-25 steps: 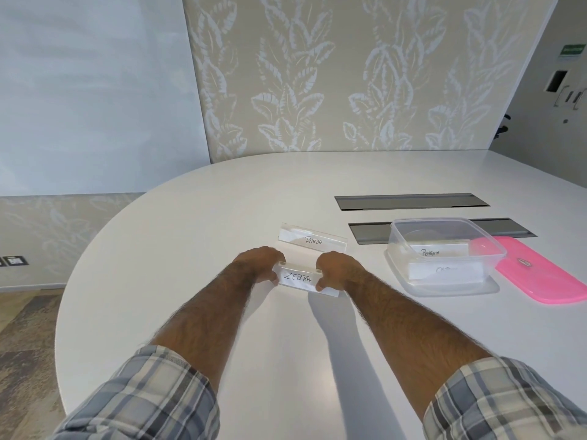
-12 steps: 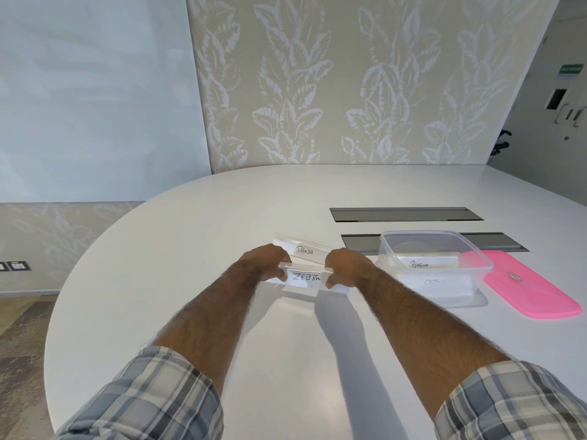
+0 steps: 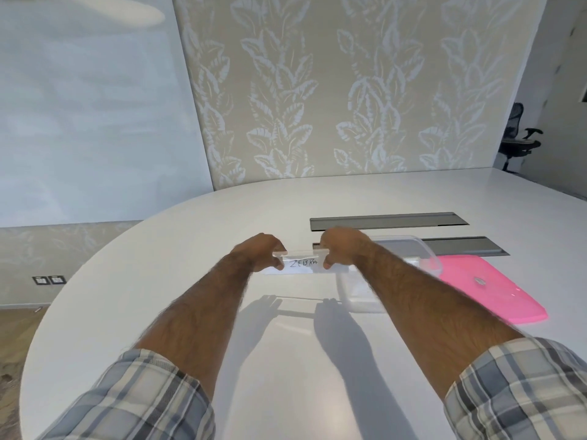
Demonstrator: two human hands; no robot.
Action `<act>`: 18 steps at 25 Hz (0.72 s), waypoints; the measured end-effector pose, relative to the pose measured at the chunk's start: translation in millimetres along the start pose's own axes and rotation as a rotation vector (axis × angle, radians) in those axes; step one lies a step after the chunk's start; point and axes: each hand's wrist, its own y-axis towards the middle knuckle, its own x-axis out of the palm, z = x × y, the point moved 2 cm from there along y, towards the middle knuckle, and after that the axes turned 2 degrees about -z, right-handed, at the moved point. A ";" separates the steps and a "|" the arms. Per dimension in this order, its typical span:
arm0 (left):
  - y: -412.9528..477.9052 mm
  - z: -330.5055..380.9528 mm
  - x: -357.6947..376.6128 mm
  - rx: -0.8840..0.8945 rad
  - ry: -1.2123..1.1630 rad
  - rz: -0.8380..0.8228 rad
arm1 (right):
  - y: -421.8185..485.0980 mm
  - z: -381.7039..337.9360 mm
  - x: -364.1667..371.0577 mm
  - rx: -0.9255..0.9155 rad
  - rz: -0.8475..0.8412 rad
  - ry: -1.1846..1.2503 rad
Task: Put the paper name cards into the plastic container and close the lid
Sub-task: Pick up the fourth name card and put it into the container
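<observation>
Both hands are holding one name card lifted off the white table (image 3: 158, 312), near the middle of the frame. The left hand (image 3: 259, 254) is pinching the left end of the ZEBRA card (image 3: 303, 264) and the right hand (image 3: 344, 249) is pinching its right end, thumbs in front and fingers curled over the top. The card's shadow, lying lower on the table, suggests it is being carried in the air. The clear plastic container (image 3: 425, 255) is sitting just right of the hands, largely hidden behind the right forearm, with the pink lid (image 3: 486, 287) lying flat beside it towards the right edge of the frame. Two grey slots (image 3: 387, 220) are running across the table behind.

To do this step well, the person should be keeping the card level and travelling right until it is over the open container, then lowering it lengthwise inside the walls before letting go, so neither end is catching on the rim. Whatever is already in the container cannot be made out here
</observation>
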 end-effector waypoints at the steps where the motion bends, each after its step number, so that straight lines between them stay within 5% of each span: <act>1: 0.2 19.1 -6.3 0.005 0.006 0.020 | -7.7 14.9 -10.5 -0.009 0.017 -0.002; 8: 3.9 134.5 -15.0 -0.033 0.029 0.087 | -58.6 114.8 -40.2 0.028 0.041 0.101; 18: 34.1 202.0 14.9 0.042 0.025 0.036 | -79.7 187.0 -22.1 0.091 0.036 0.080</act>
